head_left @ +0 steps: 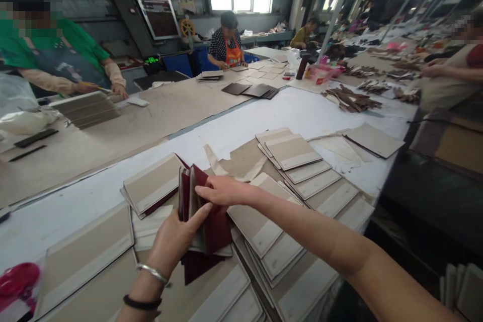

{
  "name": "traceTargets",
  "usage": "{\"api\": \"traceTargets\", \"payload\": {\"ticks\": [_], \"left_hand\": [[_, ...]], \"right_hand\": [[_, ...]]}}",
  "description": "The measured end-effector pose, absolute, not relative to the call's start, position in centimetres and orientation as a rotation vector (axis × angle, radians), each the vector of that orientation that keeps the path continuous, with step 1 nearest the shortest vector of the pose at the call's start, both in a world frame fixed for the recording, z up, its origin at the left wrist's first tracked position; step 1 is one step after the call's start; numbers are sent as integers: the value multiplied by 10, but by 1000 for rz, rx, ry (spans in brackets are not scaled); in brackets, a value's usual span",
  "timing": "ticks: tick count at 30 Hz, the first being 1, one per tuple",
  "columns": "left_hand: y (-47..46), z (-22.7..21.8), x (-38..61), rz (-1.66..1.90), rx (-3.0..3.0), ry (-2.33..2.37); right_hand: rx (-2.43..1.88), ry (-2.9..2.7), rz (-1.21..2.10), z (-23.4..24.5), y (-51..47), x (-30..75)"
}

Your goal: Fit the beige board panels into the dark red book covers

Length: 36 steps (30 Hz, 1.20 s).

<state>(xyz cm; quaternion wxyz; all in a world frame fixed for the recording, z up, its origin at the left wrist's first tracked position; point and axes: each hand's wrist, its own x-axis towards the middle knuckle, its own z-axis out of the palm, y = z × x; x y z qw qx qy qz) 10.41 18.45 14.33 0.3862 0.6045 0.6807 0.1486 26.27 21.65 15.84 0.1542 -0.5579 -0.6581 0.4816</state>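
My left hand (pixel 174 240) is closed round a standing bundle of dark red covers (pixel 211 226), thumb against its near face. My right hand (pixel 222 191) reaches across from the right, and its fingers pinch the top edge of a cover in that same bundle. The bundle stands upright on the white-topped table (pixel 264 115). Beige board-backed covers (pixel 153 183) lie just to the left of it. A fanned row of similar beige covers (pixel 302 171) spreads to the right, under my right forearm.
A large beige cover (pixel 85 251) lies at the near left beside a pink object (pixel 17 282). Across the table a person in green (pixel 56 60) handles a stack of boards (pixel 88 108). Another person in an orange apron (pixel 228 45) works farther back. Dark pieces (pixel 350 100) lie at the far right.
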Motion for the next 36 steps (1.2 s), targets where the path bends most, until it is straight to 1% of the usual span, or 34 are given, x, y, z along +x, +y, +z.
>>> {"api": "traceTargets", "payload": {"ticks": [2, 4, 7, 9, 12, 14, 21, 26, 30, 36], "left_hand": [[187, 140, 103, 366, 1527, 1742], [189, 134, 98, 385, 1500, 1755], [191, 126, 89, 419, 1441, 1737], [190, 124, 85, 437, 1400, 1737], [187, 124, 86, 450, 1342, 1772], [185, 127, 91, 443, 1305, 1813], [183, 143, 103, 458, 1156, 1858], [185, 131, 90, 452, 1201, 1797], [185, 120, 78, 538, 1186, 1730], [185, 114, 65, 656, 1107, 1554]], "right_hand": [[-1681, -2026, 1297, 150, 214, 270], [-1924, -2031, 1146, 130, 214, 298], [-2378, -1862, 833, 87, 219, 358], [-2582, -1779, 736, 56, 224, 391], [-2689, -1751, 678, 22, 231, 417], [-2670, -1773, 634, 10, 233, 421], [-2619, -1707, 634, -3, 241, 420], [-2611, -1497, 717, -6, 249, 417], [-2502, -1381, 689, 8, 240, 407], [-2189, -1289, 694, 44, 216, 419]]}}
